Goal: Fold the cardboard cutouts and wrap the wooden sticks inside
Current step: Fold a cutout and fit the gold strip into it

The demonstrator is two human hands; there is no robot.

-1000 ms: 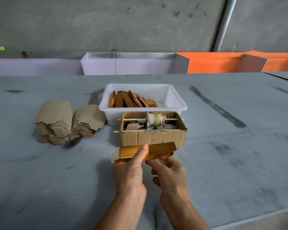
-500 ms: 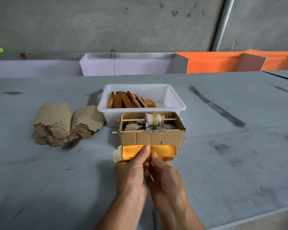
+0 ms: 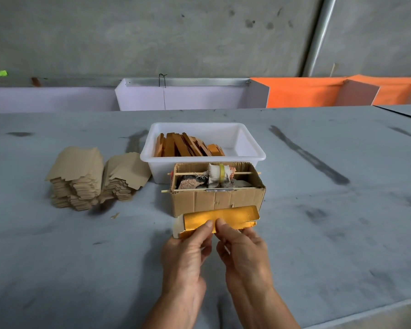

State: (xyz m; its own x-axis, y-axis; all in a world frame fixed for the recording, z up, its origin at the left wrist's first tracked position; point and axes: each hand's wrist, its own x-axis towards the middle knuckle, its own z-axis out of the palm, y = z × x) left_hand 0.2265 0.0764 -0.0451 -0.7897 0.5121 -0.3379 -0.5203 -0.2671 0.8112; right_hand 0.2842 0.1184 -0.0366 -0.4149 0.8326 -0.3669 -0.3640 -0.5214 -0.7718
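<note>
- Holding a gold-faced cardboard cutout [image 3: 220, 218] just above the grey table [image 3: 318, 233], we keep both hands side by side at its near edge, thumbs almost touching.
- Our left hand [image 3: 185, 255] pinches the cutout's lower edge, thumb on the shiny top face and fingers curled beneath.
- Our right hand [image 3: 243, 250] grips the same edge just beside it, thumb on top, fingers tucked under the piece.
- The cutout lies lengthwise from left to right, its top flap folded over; a pale underside shows at its left end. Whether a wooden stick sits inside the fold, we cannot tell.
- Just beyond the cutout stands an open brown cardboard box [image 3: 216, 200], with thin skewers [image 3: 188, 174] laid across its top and a cloth-wrapped roll [image 3: 220, 173] banded in yellow resting on them.
- Behind the box, touching or nearly so, a white plastic tub [image 3: 249, 144] holds a leaning row of finished orange-gold wraps [image 3: 185, 147] on its left side.
- To our left, well apart from the hands, two stacks of flat brown cutouts [image 3: 86, 179] rest on the table, side by side.
- Along the table's far edge run a lilac panel [image 3: 199, 97] and an orange panel [image 3: 306, 93] below a concrete wall [image 3: 152, 32].
</note>
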